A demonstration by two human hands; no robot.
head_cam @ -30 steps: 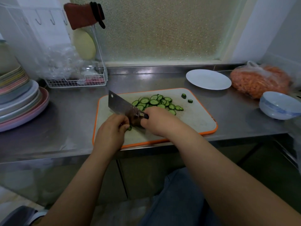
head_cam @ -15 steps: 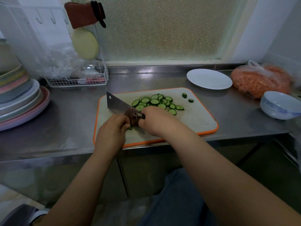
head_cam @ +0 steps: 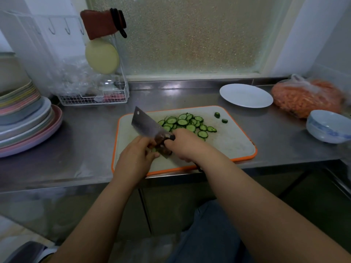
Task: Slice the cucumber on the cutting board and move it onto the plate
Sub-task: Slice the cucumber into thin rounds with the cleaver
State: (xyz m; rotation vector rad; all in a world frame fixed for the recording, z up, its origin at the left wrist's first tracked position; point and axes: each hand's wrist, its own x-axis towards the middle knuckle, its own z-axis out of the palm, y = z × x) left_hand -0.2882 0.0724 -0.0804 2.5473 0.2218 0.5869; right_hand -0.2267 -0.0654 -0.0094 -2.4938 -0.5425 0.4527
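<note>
On the cutting board (head_cam: 233, 141), the right hand (head_cam: 187, 144) grips the cleaver (head_cam: 147, 128). Left hand (head_cam: 135, 158) pinches the cucumber stub (head_cam: 153, 149) beside the slices (head_cam: 187, 124).

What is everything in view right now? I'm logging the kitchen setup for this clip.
White cutting board with orange rim: one, on the steel counter, centre.
Green cucumber slices: a pile, far half of the board.
Green cucumber end pieces: two, far right of the board.
Steel cleaver: one, blade over the board's left half.
White round plate: one, bare, behind the board's right corner.
Bag of orange shreds: one, far right.
Pale blue bowl: one, right edge.
Pastel plate stack: one stack, left.
White wire rack: one, back left.
Left hand: grips a cucumber remnant, mostly hidden, beside the blade.
Right hand: grip on the cleaver's handle.
</note>
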